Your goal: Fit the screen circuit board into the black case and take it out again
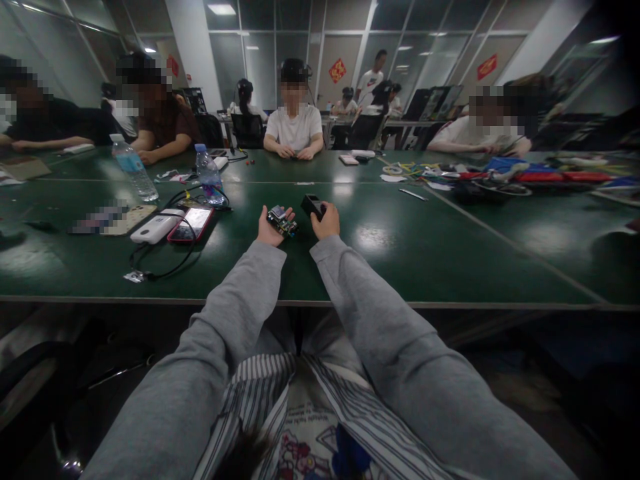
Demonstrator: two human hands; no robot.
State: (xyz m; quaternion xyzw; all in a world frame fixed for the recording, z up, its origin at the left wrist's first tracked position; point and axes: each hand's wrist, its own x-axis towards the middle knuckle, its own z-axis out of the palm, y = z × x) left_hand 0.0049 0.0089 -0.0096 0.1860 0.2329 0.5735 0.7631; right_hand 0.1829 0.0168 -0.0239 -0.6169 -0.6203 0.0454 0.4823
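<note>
On the upturned palm of my left hand (271,230) rests a small circuit board (281,220) with a silver block and green and dark parts. The fingers curl up behind the board. My right hand (327,221) grips a small black box (313,205), thumb and fingers along its sides. The box is tilted, and a dark hollow seems to show on its top. A narrow gap separates board and box. Both are held low over the green table (400,267).
To the left lie a white power bank (157,227), a red-edged phone (191,224) and black cables. Two water bottles (209,177) stand behind them. Tangled wires and tools (520,175) lie far right, near a thin silver strip (413,195). Several people sit across the table.
</note>
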